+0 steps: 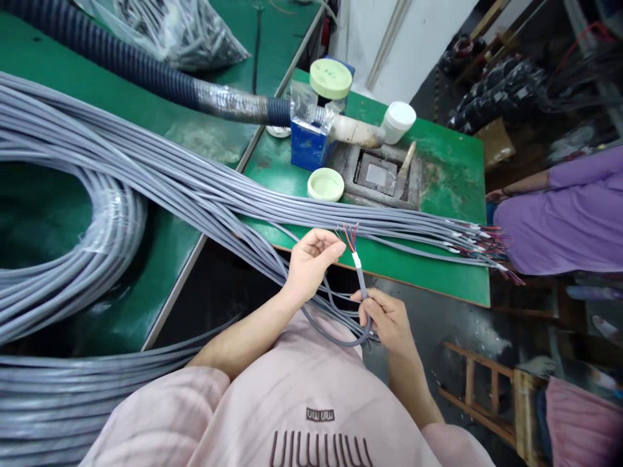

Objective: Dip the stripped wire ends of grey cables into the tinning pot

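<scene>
My right hand (387,318) grips a grey sheathed cable (361,283) just below its stripped end. A white sleeve (357,259) sits on that end, with thin red, blue and other coloured wires (348,239) fanning out above it. My left hand (311,263) is raised beside these wires, fingers curled, its tips close to them. The cable curves down in a loop below my right hand. A long bundle of grey cables (160,181) runs across the green workbench (448,250) behind both hands, with stripped ends at the right.
A large grey cable coil (97,246) lies at the left. Beyond the hands stand a metal pot (376,174), a blue box (307,144), pale jars and a black corrugated hose (121,68). A person in a purple sleeve (579,175) sits at the right, near a wooden stool (491,395).
</scene>
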A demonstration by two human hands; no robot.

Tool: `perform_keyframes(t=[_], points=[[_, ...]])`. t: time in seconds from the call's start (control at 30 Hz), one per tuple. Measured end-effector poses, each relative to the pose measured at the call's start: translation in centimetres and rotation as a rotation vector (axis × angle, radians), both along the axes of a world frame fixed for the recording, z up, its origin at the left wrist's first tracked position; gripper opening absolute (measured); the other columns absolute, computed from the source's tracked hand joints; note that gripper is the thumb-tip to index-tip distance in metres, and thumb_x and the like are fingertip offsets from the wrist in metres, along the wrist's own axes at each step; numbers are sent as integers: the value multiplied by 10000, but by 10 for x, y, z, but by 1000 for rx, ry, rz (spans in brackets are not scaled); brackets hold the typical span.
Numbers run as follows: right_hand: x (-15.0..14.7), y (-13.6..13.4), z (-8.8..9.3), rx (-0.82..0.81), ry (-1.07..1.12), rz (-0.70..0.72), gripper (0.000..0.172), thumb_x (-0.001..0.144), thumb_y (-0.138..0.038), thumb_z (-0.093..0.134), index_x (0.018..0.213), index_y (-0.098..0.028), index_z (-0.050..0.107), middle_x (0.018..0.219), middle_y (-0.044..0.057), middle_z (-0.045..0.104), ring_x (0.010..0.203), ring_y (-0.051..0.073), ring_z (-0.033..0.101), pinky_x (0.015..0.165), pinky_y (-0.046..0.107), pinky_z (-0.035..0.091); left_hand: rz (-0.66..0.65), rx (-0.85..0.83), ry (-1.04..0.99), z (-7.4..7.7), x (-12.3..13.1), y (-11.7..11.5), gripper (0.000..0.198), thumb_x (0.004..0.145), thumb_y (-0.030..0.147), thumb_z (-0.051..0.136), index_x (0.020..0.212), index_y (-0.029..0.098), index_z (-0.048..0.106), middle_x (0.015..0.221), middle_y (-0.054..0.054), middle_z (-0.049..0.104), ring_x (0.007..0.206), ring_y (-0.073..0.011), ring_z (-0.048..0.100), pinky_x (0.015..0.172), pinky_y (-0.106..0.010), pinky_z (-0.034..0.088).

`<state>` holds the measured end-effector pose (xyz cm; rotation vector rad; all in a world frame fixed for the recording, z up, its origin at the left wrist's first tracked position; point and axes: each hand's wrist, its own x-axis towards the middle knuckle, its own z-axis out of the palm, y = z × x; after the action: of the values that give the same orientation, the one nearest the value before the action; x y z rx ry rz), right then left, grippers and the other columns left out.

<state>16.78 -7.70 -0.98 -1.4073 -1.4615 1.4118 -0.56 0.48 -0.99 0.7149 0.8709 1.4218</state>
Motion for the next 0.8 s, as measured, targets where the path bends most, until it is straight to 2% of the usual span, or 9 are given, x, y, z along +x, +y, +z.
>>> perform_keyframes(t=[0.07, 0.17, 0.33, 0.6, 0.7, 0.8], points=[[0, 0, -1, 0, 2, -1, 271, 941, -369, 481, 992, -181, 669, 533, -37, 555, 409, 56, 341, 396, 202, 251, 72, 65, 80, 3, -1, -2, 166, 701, 300, 781, 727, 172, 678, 622, 29, 610, 533, -53, 501, 518, -174, 409], [-2, 2, -1, -2, 0, -5, 267, 940, -369, 482, 983, -183, 670, 530, -37, 555, 406, 53, 340, 396, 200, 252, 87, 102, 142, 6, -2, -5, 161, 716, 318, 768, 771, 175, 718, 651, 12, 632, 525, -55, 487, 506, -188, 399], [-6, 2, 0, -3, 6, -20, 276, 930, -391, 489, 952, -183, 668, 519, -38, 550, 395, 55, 340, 389, 199, 261, 102, 4, 81, 3, -1, -3, 217, 697, 372, 775, 783, 178, 729, 632, 8, 648, 524, -66, 525, 492, -189, 409], [-7, 4, 0, 7, -13, 5, 287, 930, -401, 483, 953, -180, 665, 524, -36, 554, 405, 58, 351, 400, 195, 272, 51, -50, 38, 0, -1, -1, 226, 694, 371, 775, 779, 168, 724, 623, 4, 660, 515, -64, 539, 487, -182, 416], [-9, 5, 0, -3, -17, 4, 304, 926, -416, 483, 947, -173, 664, 523, -33, 549, 407, 63, 351, 396, 197, 266, -6, -95, -50, 2, -2, 1, 226, 681, 355, 783, 782, 166, 711, 596, 17, 640, 462, -37, 475, 444, -164, 357], [-9, 6, 1, -27, -2, 6, 309, 920, -426, 489, 947, -170, 660, 527, -32, 545, 399, 62, 336, 387, 199, 253, -116, -168, -196, 4, -4, 5, 262, 633, 356, 805, 731, 153, 671, 544, 36, 591, 410, -16, 392, 405, -159, 272]])
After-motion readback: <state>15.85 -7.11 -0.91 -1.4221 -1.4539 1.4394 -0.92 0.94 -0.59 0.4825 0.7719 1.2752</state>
